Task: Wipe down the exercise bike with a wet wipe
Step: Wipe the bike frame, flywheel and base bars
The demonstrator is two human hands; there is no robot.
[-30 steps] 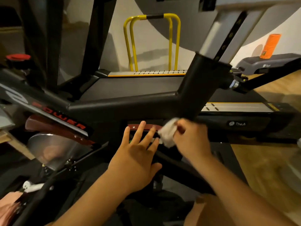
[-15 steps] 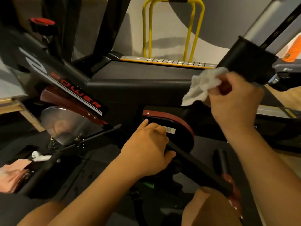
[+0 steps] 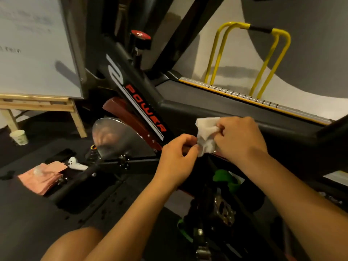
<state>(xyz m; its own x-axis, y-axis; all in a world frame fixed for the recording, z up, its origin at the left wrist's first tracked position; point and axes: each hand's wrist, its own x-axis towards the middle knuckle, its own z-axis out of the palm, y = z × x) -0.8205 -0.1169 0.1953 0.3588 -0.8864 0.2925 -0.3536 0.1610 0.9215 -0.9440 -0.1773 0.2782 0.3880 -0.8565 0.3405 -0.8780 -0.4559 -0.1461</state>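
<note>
The exercise bike (image 3: pixel 145 102) is black with a red "POWER" mark on its sloping frame and a silver flywheel (image 3: pixel 116 137) low at the left. A crumpled white wet wipe (image 3: pixel 206 133) is held in front of the frame, just above the dark crank cover. My right hand (image 3: pixel 239 137) grips the wipe from the right. My left hand (image 3: pixel 178 155) pinches its lower left corner with curled fingers. A pedal with a green strap (image 3: pixel 226 178) sits below my hands.
A pink wipe packet (image 3: pixel 42 175) and a white earbud case (image 3: pixel 76 163) lie on the dark floor mat at the left. A paper cup (image 3: pixel 18 136) stands by a wooden easel (image 3: pixel 37 104) holding a whiteboard. A treadmill with yellow rails (image 3: pixel 244 59) runs behind the bike.
My right hand brought the wipe down from the seat post to the middle of the frame. My left hand left the crank cover and took hold of the wipe. The view swung left.
</note>
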